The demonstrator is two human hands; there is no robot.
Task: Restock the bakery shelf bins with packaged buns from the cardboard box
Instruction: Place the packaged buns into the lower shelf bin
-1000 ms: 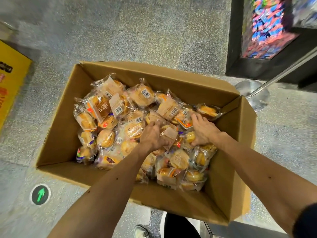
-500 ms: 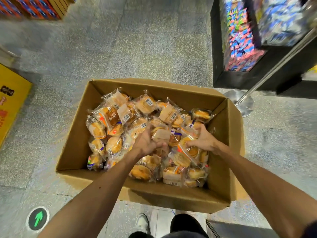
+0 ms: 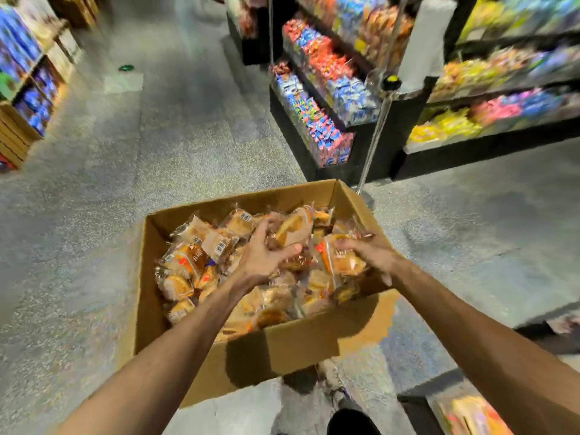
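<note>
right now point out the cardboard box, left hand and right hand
cardboard box (image 3: 314,343): head view, near front wall
left hand (image 3: 263,260): head view, back of hand
right hand (image 3: 373,254): head view, back of hand

Access around the open cardboard box (image 3: 282,350).
Open top, packaged buns (image 3: 188,262) heaped near the rim; bare floor (image 3: 188,146) left and far; a metal pole (image 3: 373,142) stands just beside the far-right corner, black shelves (image 3: 288,133) behind it.

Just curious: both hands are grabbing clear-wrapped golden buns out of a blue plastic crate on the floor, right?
No: it is a brown cardboard box, not a blue plastic crate. The head view shows it on the floor, left hand and right hand gripping clear-wrapped golden buns in it.
</note>
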